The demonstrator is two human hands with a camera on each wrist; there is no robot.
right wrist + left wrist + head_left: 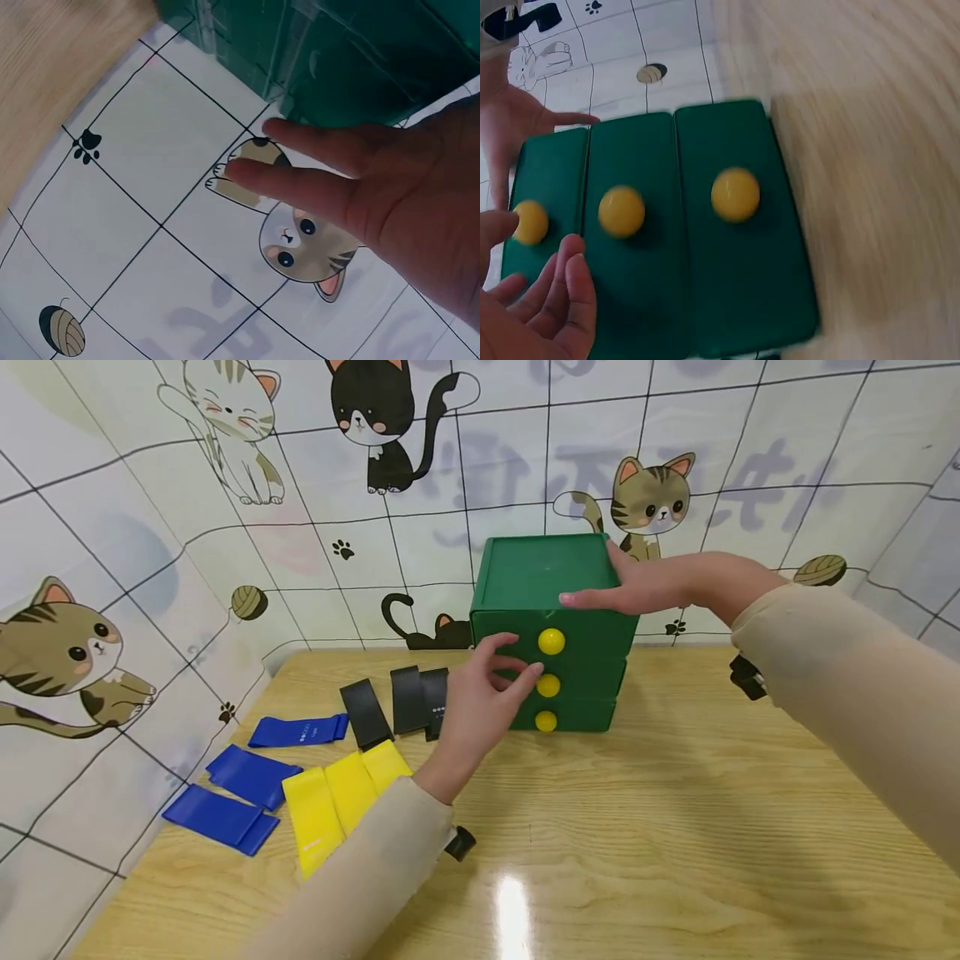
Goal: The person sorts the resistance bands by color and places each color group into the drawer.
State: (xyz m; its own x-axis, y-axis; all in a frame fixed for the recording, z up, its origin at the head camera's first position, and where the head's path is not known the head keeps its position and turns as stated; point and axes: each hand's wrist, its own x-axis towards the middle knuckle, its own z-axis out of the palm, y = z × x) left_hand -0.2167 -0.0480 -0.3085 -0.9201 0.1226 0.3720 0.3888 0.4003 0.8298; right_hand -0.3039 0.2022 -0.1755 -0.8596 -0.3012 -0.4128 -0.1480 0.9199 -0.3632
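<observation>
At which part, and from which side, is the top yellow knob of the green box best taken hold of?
Probably pinch the round sides of the top yellow knob, coming from the front: it is ball-shaped and stands out from the flat green drawer front.

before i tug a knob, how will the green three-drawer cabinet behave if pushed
The green three-drawer cabinet might slide, since the tabletop looks glossy. Its flat, crisp-edged drawer fronts suggest stiffness. Its boxy shape makes rolling unlikely.
</observation>
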